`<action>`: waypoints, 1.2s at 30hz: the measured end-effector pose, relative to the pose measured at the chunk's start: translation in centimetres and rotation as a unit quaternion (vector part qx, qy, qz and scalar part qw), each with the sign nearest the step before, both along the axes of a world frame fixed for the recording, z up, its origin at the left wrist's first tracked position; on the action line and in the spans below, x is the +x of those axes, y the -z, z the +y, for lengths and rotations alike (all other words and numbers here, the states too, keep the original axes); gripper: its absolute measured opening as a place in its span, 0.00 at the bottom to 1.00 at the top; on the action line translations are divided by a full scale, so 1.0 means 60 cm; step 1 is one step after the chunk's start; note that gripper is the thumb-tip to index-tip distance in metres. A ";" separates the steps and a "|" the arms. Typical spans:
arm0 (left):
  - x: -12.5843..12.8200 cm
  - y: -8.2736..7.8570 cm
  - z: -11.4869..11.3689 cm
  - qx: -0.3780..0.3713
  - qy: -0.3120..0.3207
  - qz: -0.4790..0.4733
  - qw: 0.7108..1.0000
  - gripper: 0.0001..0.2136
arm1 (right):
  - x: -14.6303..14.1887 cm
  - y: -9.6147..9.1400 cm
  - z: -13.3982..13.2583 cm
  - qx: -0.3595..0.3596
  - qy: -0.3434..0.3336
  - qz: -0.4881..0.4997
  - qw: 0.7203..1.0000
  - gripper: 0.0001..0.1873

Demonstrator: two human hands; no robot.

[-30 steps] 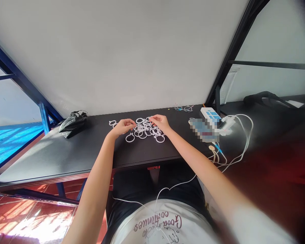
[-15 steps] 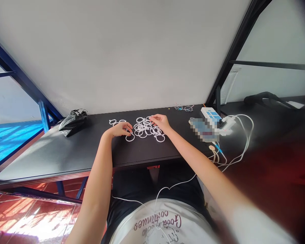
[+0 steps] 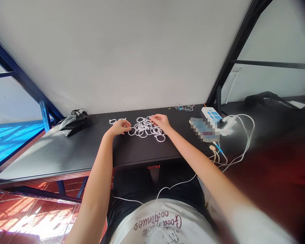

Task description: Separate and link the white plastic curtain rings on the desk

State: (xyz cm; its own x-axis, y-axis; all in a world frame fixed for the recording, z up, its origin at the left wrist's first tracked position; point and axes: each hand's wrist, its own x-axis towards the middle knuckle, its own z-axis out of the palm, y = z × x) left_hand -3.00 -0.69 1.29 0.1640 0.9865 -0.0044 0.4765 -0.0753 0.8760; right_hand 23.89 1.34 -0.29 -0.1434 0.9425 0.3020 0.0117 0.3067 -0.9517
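Several white curtain rings with small eyelets lie in a tangled pile [image 3: 143, 127] on the black table [image 3: 139, 152]. At the pile's left edge, my left hand [image 3: 121, 127] pinches one white curtain ring [image 3: 131, 135] between thumb and fingertips. That ring touches or overlaps its neighbours. My right hand [image 3: 161, 122] reaches over the back right of the heap, its thumb and fingers closed together by a ring; how firmly it is gripped is too small to tell. Behind my left hand lie a few separate rings [image 3: 113, 121], partly hidden by the fingers.
A crumpled black plastic bag [image 3: 73, 122] sits at the left. Eyeglasses [image 3: 184, 108] rest near the wall. To the right are a blurred-out phone-like object [image 3: 204, 129], a white power strip [image 3: 211, 114] and looping white cables [image 3: 247, 142]. One cable crosses my lap.
My left hand has shifted slightly back, and the ring in it has moved from lying apart in front to meeting the pile's left edge. My right hand has barely moved.
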 end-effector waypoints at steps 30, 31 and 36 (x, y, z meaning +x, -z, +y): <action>0.135 0.025 -0.013 0.012 -0.053 -0.306 0.951 0.20 | -0.008 -0.008 -0.011 0.007 -0.028 -0.001 1.000 0.18; 0.135 0.025 -0.013 0.013 -0.054 -0.306 0.950 0.20 | -0.008 -0.010 -0.013 0.007 -0.031 -0.002 0.999 0.19; 0.135 0.026 -0.014 0.021 -0.059 -0.304 0.951 0.21 | -0.008 -0.022 -0.028 -0.008 -0.047 -0.014 0.999 0.24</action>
